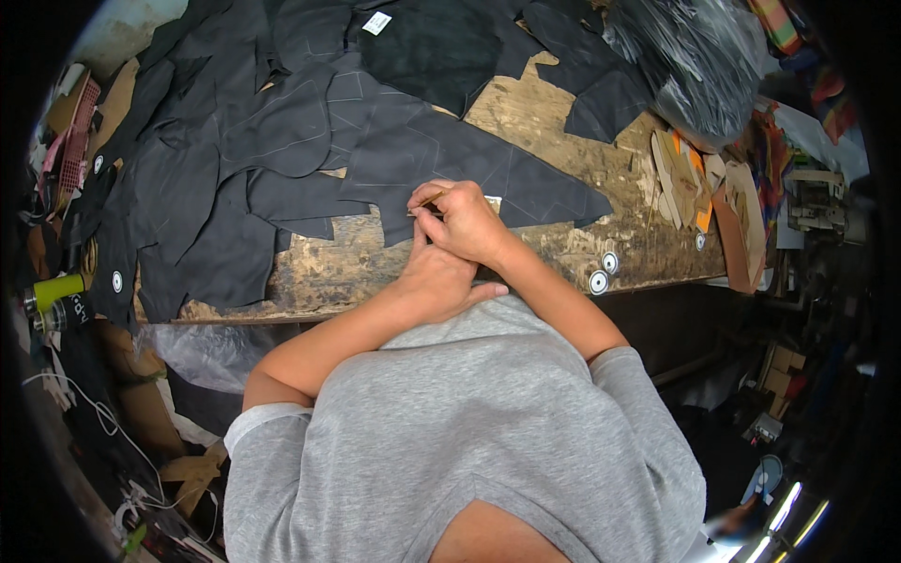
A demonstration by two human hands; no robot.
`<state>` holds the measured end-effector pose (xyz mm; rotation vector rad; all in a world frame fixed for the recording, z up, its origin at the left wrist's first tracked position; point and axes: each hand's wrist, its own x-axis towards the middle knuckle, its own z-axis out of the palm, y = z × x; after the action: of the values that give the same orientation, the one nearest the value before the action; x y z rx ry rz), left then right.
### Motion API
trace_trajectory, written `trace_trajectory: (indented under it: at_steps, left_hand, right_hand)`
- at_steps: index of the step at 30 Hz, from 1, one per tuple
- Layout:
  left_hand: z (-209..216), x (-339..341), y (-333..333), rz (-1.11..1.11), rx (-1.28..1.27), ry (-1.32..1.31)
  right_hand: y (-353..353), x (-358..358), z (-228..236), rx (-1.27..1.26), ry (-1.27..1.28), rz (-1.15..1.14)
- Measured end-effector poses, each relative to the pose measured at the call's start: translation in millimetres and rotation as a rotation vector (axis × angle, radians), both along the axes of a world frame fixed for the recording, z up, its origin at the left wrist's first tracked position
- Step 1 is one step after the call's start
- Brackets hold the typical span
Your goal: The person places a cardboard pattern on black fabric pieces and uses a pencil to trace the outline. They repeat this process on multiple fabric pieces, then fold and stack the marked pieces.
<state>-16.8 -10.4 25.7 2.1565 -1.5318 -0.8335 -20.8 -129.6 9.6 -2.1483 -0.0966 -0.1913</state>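
Observation:
Dark grey leather pieces (375,141) marked with pale drawn lines overlap on a worn wooden table (324,267). My right hand (465,220) is closed around a thin golden-brown stick (432,199), its fingertips over the near edge of one leather piece. Too little of the stick shows to tell its kind. Just below, my left hand (436,277) lies partly under the right one, with its thumb spread to the right and a finger stretched forward. Nothing shows in the left hand; its other fingers are hidden. A small pale patch (493,204) shows beside my right hand.
At the right lie tan cardboard templates (680,178), near a dark plastic bag (699,56). Round black-and-white discs (599,281) sit by the table's front edge. A black piece (432,56) bears a white label (376,22). A pink basket (80,131) stands left.

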Motion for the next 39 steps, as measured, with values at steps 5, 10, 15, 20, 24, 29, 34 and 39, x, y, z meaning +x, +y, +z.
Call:
trace_trajectory:
  at_steps: [5,10,15,20,24,29,34,39]
  left_hand:
    - [-8,-2,3,0.08,-0.086,0.002]
    - [-6,-1,2,0.082,-0.049,0.014]
    - [-1,1,-1,0.046,0.055,-0.039]
    - [3,4,-5,0.068,0.054,-0.141]
    - [9,12,-12,0.035,0.117,-0.139]
    - [19,29,-19,-0.012,0.139,-0.085]
    - [21,49,-23,-0.055,0.108,0.068]
    - [23,64,-32,-0.051,0.146,0.208]
  right_hand:
    - [2,5,-1,0.012,-0.009,-0.099]
    - [5,7,-3,0.008,-0.021,-0.12]
    - [-1,-4,1,-0.056,-0.035,-0.182]
    - [-31,-35,7,-0.13,-0.012,-0.443]
    - [-42,-52,-1,-0.002,-0.007,-0.64]
    - [-47,-57,-10,0.029,0.008,-0.667]
    - [-46,-59,-9,-0.05,-0.036,-0.641]
    - [-43,-59,-9,-0.036,-0.055,-0.652]
